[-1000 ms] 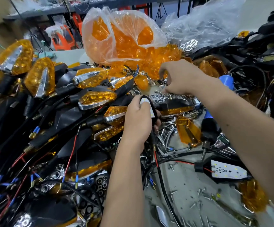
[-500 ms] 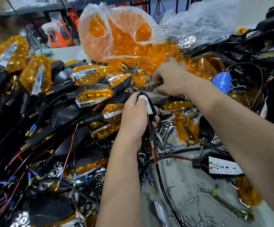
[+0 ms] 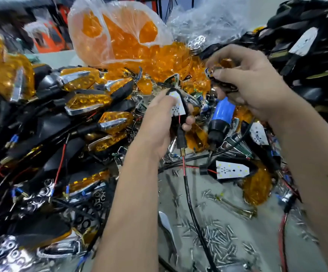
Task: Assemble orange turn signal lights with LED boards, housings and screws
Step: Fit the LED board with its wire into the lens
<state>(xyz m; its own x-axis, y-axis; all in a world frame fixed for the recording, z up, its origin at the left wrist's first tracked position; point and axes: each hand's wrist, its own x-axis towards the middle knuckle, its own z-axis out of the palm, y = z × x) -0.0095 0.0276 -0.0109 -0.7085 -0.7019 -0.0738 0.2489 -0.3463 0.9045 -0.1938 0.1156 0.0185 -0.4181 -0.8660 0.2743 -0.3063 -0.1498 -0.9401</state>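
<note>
The left hand (image 3: 159,122) held a housing with LED board (image 3: 176,107), the right hand (image 3: 251,83) pinched a shiny part (image 3: 211,72); lens and screws (image 3: 214,238) were not yet on.

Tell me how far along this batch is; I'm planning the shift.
Done: a heap of finished lights at left. In hand: the left hand holds a housing with its board; the right hand holds a small part, too blurred to name. Left: loose screws, bagged lenses, another open housing.
</note>
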